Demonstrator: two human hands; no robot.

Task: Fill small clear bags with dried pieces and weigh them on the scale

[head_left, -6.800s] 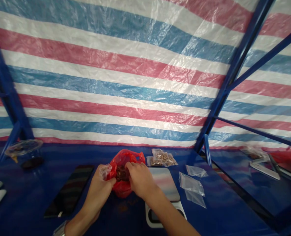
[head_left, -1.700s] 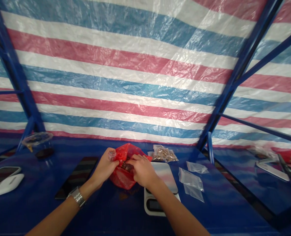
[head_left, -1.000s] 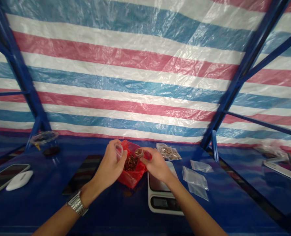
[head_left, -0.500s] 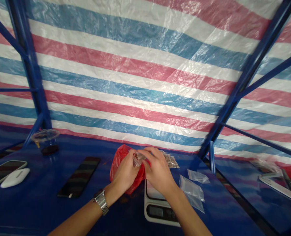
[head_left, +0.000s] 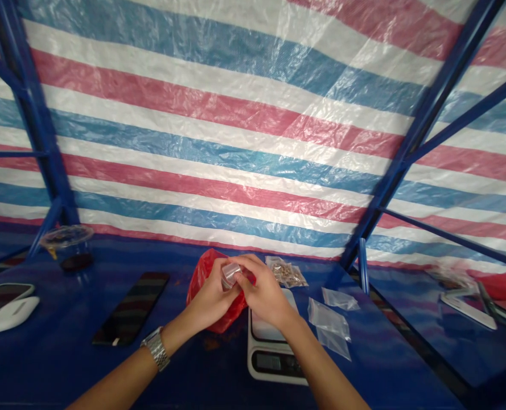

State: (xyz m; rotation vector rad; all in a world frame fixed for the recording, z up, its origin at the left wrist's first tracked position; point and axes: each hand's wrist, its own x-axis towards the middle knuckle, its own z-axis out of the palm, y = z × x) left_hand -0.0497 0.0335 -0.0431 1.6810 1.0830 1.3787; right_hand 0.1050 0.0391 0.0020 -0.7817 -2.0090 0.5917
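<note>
Both my hands meet over a red plastic bag [head_left: 198, 280], fingers closed round a small clear plastic bag [head_left: 230, 274]. My left hand [head_left: 210, 299] grips its left side, and my right hand [head_left: 263, 287] pinches its right side. What the small bag contains is mostly hidden by my fingers. Under my right forearm sits a white digital scale [head_left: 261, 373] with a dark display, partly covered by the arm. Just behind it lie small clear bags [head_left: 286, 272] with brownish bits inside. Several flat clear zip bags [head_left: 329, 320] rest to the right of the scale.
To the left lie a black phone [head_left: 133, 310], another phone [head_left: 0, 299] and a white rounded case [head_left: 12, 315]. A clear plastic cup [head_left: 71, 250] with dark liquid stands at the back left. Blue metal posts [head_left: 402, 165] and a striped sheet [head_left: 218, 142] rise behind the table.
My right hand has closed in around the small bag and turned slightly, uncovering the filled bags behind. The whole view has shifted a little, so things appear slightly further left.
</note>
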